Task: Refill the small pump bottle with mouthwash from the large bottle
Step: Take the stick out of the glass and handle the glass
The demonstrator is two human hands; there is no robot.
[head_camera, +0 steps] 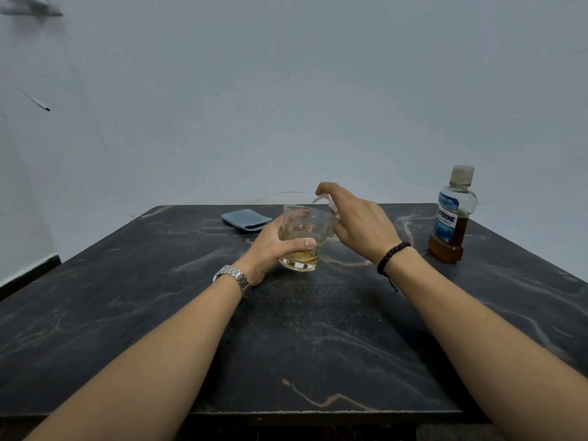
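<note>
gripping a glass (302, 237), the left hand (270, 249) steadies it on the tabletop (286, 345). the right hand (359, 224) curls round the pump bottle (327, 202) just behind the glass. the large bottle (453, 214) stands capped, apart to the right.

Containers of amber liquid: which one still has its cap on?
The large bottle at the table's right, capped and untouched; the glass in the left hand is open-topped.

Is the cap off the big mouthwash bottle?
No, the large bottle stands upright on the table with its cap on.
</note>
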